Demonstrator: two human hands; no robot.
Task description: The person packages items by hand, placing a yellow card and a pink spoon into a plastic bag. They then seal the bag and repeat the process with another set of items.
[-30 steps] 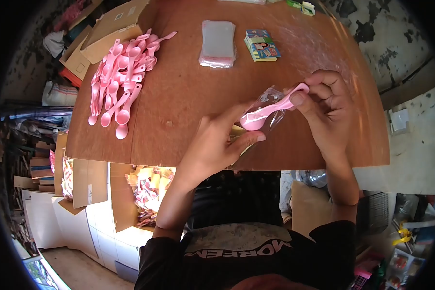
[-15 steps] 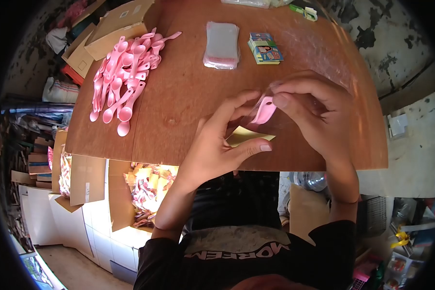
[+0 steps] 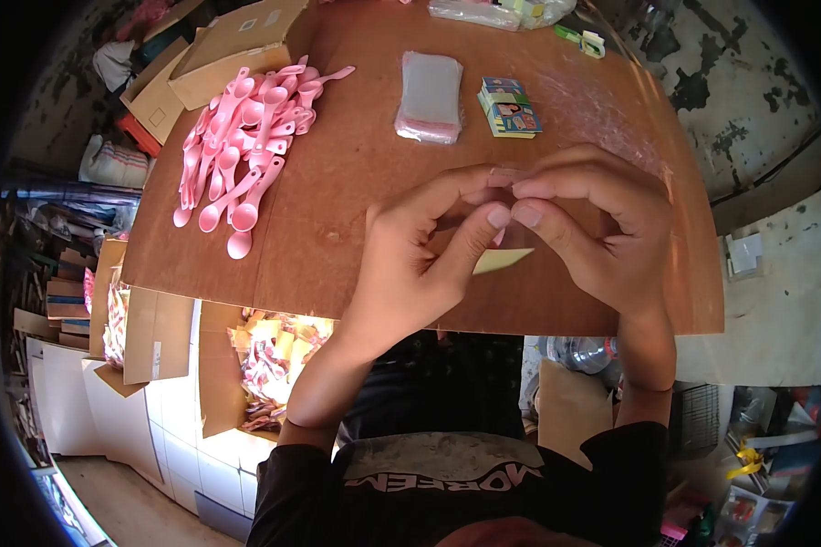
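Over the front part of the table, my left hand [image 3: 420, 251] and my right hand [image 3: 602, 219] meet fingertip to fingertip. Both are closed in a pinch at the top edge of a small clear plastic bag, which my fingers mostly cover. A yellow paper card [image 3: 505, 262] sticks out below my left thumb. Just a sliver of the pink measuring spoon shows behind that thumb; the rest is hidden. Beyond my hands lie a stack of clear plastic bags [image 3: 431, 91] and a banded stack of printed cards [image 3: 509, 108].
A heap of pink spoons [image 3: 246, 137] lies on the left of the brown table [image 3: 337, 228], beside a cardboard box [image 3: 237, 59]. Thin clear plastic [image 3: 575, 109] is spread at the right. Below the front edge stands an open carton [image 3: 223, 374] of packed pieces.
My left thumb and fingers have come up to the bag's top edge beside my right fingertips. The pink spoon, plainly visible before, is now almost hidden.
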